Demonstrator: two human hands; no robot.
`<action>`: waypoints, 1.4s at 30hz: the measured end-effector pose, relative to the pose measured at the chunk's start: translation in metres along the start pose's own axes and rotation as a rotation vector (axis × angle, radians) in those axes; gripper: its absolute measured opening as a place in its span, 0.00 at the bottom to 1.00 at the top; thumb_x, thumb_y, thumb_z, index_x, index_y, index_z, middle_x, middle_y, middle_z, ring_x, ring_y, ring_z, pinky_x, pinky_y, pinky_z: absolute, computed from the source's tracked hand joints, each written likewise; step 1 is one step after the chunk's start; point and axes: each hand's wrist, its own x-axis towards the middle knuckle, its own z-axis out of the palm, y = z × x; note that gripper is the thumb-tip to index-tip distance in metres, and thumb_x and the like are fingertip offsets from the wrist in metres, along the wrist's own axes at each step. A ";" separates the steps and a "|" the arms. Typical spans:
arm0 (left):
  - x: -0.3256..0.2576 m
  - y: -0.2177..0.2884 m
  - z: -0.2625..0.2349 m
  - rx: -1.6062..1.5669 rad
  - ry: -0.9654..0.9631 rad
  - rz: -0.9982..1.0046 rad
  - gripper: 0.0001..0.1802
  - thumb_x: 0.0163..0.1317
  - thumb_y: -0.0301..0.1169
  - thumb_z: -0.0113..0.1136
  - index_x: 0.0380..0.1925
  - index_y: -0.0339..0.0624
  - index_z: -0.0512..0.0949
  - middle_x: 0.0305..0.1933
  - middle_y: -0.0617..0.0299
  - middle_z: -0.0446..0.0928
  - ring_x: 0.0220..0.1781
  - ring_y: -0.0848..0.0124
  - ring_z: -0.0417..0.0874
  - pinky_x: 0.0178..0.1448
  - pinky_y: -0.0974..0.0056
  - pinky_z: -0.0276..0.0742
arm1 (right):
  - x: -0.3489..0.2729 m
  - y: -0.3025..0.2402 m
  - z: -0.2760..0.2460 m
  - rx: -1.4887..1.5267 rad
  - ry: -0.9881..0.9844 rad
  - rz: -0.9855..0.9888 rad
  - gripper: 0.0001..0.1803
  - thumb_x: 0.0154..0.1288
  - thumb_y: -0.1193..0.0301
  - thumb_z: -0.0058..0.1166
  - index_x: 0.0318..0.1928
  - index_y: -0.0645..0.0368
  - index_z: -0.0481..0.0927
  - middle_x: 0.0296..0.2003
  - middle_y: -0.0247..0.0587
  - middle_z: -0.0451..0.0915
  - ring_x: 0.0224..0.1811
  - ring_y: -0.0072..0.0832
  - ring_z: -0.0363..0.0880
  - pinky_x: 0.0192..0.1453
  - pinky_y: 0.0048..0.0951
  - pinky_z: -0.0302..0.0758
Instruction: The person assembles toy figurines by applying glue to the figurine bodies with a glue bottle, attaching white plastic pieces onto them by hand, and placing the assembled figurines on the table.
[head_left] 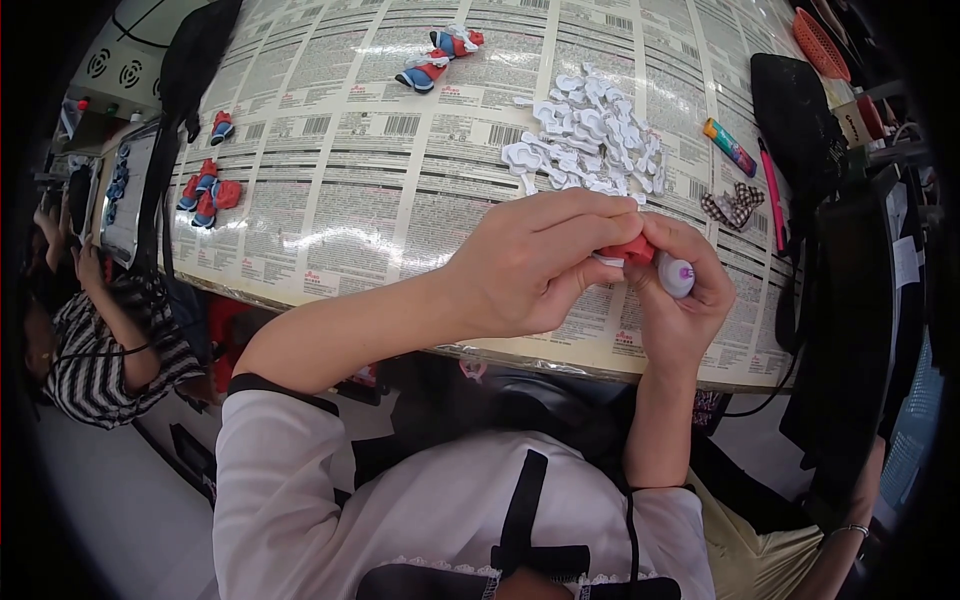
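My left hand (535, 262) pinches a small red felt piece (632, 250) near the table's front edge. My right hand (685, 300) grips a white tube with a round end (677, 275) and presses it against that red piece. Both hands touch each other over the printed paper table cover (380, 200). Just beyond my fingers lies a heap of several white cut-out shapes (590, 135).
Red-and-blue finished pieces lie at the far middle (440, 58) and at the left (205, 190). A coloured tube (730, 147), a pink pen (772, 195) and a checked bow (732, 205) rest at the right, by black bags (800, 110). A person in a striped top (95, 350) sits left.
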 end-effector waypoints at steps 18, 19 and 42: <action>0.003 -0.005 -0.001 0.033 -0.010 0.063 0.23 0.44 0.24 0.66 0.44 0.35 0.76 0.46 0.51 0.76 0.42 0.60 0.80 0.43 0.66 0.78 | 0.001 0.003 0.002 0.090 0.054 0.004 0.20 0.44 0.90 0.58 0.41 0.63 0.79 0.40 0.43 0.79 0.44 0.27 0.77 0.50 0.25 0.73; 0.003 -0.004 -0.001 0.033 -0.009 0.062 0.23 0.44 0.24 0.66 0.44 0.35 0.76 0.46 0.51 0.76 0.42 0.60 0.80 0.43 0.66 0.78 | 0.001 0.003 0.002 0.090 0.054 0.005 0.20 0.44 0.90 0.58 0.41 0.63 0.79 0.40 0.43 0.79 0.44 0.27 0.77 0.50 0.25 0.73; 0.003 0.000 -0.002 0.010 0.026 -0.046 0.19 0.48 0.23 0.65 0.43 0.34 0.76 0.47 0.52 0.73 0.41 0.68 0.79 0.43 0.69 0.77 | 0.007 0.000 0.005 -0.028 0.039 -0.040 0.18 0.47 0.87 0.58 0.42 0.63 0.79 0.41 0.42 0.79 0.39 0.21 0.76 0.44 0.20 0.72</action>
